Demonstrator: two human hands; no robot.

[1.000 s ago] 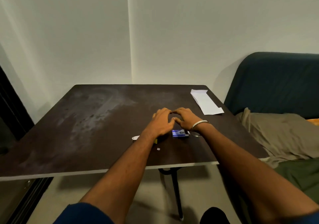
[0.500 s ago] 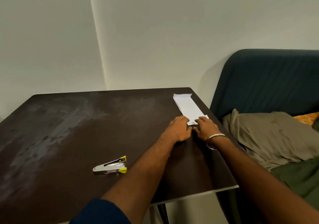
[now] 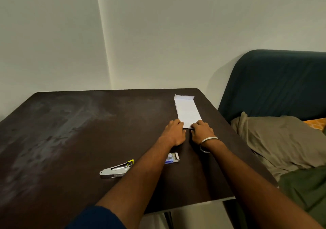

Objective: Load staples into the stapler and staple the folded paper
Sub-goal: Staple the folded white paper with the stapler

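Fingers [image 3: 180, 123] of both hands on folded paper [image 3: 187, 110] near edge, stapler [image 3: 115, 171] apart

Left forearm [image 3: 141, 172] hides stapler [image 3: 115, 170] rear end & most of staple box [image 3: 173, 158]; box print too small to read. Both hands' fingertips cover folded paper [image 3: 187, 111] near edge. Sofa [image 3: 275, 84] cut off at right frame edge.
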